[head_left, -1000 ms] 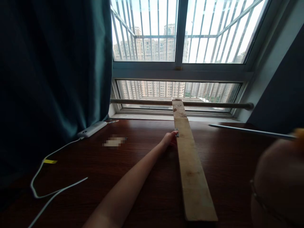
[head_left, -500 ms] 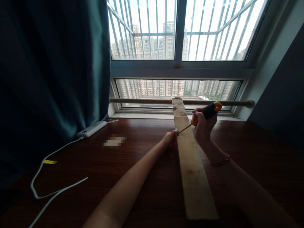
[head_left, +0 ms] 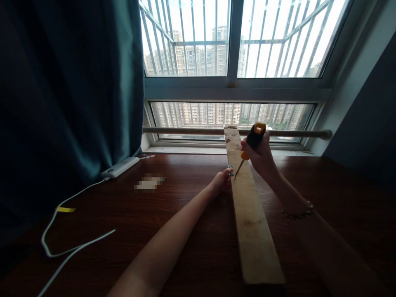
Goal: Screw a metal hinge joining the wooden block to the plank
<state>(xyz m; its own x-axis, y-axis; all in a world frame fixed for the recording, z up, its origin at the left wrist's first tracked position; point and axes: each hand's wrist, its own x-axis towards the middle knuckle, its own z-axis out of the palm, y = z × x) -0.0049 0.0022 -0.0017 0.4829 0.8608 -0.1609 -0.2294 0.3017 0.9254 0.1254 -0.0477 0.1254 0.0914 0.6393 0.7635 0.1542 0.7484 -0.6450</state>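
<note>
A long pale wooden board (head_left: 252, 222) lies lengthwise before me, its far end by the window rail. At its left edge sits a small metal hinge-like plate (head_left: 231, 170) with dark holes. My left hand (head_left: 222, 180) is closed there, thumb and fingers pinching the plate against the board's edge; the fingers underneath are hidden. My right hand (head_left: 261, 153) is wrapped round the black and orange handle of a screwdriver (head_left: 255, 136). The shaft slants down to the left, and its tip is at the board's surface, just right of the plate; whether it touches I cannot tell.
The board rests over a dark reddish-brown wooden surface (head_left: 185, 231). On the left are a white power strip (head_left: 120, 167), its white cable (head_left: 77, 247) and a blurred pale patch (head_left: 149, 183). A horizontal rail (head_left: 185, 130) crosses before the barred window; a dark curtain (head_left: 123, 82) hangs left.
My right hand has swung the screwdriver handle left and more upright. The tip has left the metal plate and moved slightly right over the board. My left hand stays in place.
</note>
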